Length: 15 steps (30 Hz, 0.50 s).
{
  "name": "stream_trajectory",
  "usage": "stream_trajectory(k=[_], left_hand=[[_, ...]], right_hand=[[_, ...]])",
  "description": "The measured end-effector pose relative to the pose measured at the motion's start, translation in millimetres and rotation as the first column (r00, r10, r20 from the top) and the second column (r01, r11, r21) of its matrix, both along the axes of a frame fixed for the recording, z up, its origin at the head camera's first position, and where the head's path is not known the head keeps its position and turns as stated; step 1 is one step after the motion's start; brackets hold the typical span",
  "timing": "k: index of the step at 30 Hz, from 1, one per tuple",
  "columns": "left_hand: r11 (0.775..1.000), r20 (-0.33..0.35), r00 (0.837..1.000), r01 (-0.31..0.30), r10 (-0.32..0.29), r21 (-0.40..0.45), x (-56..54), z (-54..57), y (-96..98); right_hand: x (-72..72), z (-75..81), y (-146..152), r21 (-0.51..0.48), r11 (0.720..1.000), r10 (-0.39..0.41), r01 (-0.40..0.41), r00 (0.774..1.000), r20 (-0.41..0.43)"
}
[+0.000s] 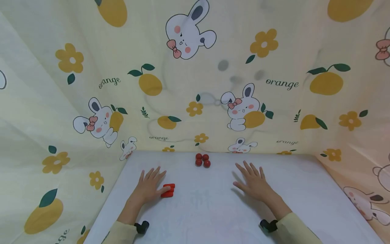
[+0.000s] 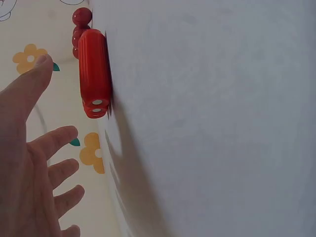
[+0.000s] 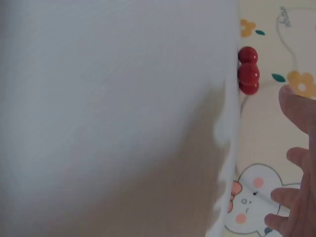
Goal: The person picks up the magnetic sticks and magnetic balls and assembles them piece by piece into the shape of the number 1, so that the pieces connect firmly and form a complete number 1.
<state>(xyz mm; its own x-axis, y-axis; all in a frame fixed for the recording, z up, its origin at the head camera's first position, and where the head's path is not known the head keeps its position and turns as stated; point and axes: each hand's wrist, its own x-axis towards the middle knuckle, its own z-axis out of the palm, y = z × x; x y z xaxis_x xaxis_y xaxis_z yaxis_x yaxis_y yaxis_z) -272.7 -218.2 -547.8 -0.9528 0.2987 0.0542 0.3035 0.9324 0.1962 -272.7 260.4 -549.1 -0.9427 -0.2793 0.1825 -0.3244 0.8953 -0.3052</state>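
Observation:
My left hand (image 1: 148,188) is spread over the left part of the white table, palm down, holding nothing. Its thumb overlaps a small group of short red rods (image 1: 167,194) in the head view. Seen from the left wrist, the thumb stands apart from the ribbed red rods (image 2: 94,66), which have pale round spots in their ends. My right hand (image 1: 253,183) hovers over the right side with its fingers spread, its shadow falling on the table. Nothing is in it. Several glossy red balls (image 1: 198,162) sit in a cluster near the far edge, between the two hands.
The white table (image 1: 207,213) ends at a printed curtain (image 1: 182,101) with rabbits and oranges, which also runs along both sides. A black wrist device (image 1: 142,227) is on the left arm, and another black device (image 1: 268,225) on the right.

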Motion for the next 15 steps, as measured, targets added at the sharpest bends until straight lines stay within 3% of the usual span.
stream_trajectory(k=[9,15], left_hand=[[1.0,0.075,0.997,0.01,-0.011,0.001,-9.1,-3.9,-0.5],[0.999,0.094,0.995,0.029,-0.032,0.024,-15.9,-4.5,-0.7]], right_hand=[[-19.8,-6.2,-16.2,-0.01,0.999,0.04,-0.04,0.998,0.045],[-30.8,-8.5,-26.7,-0.077,0.994,0.082,-0.075,0.992,0.1]])
